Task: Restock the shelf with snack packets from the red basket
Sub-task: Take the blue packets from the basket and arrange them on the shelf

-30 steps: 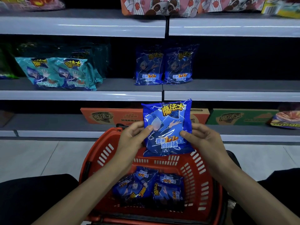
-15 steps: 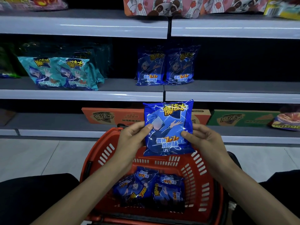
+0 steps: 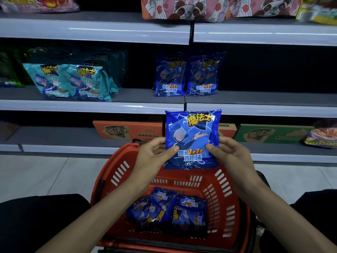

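A blue snack packet (image 3: 191, 132) stands upright in the air above the red basket (image 3: 226, 194). My left hand (image 3: 155, 156) pinches its left edge with thumb on the front. On the other side my right hand (image 3: 229, 154) pinches its right edge the same way. Several more blue packets (image 3: 167, 210) lie flat in the bottom of the basket. On the middle shelf (image 3: 127, 106), two matching blue packets (image 3: 186, 75) stand side by side, straight above the held one.
Teal packets (image 3: 71, 83) lean on the middle shelf at left; its right half is dark and bare. Orange (image 3: 125, 130) and green (image 3: 269, 133) cartons sit on the bottom shelf. Panda-print bags (image 3: 200, 8) fill the top shelf. My dark-clothed knees flank the basket.
Both hands have lifted the blue packet slightly higher and a little to the right, toward the middle shelf. Their hold on it is unchanged.
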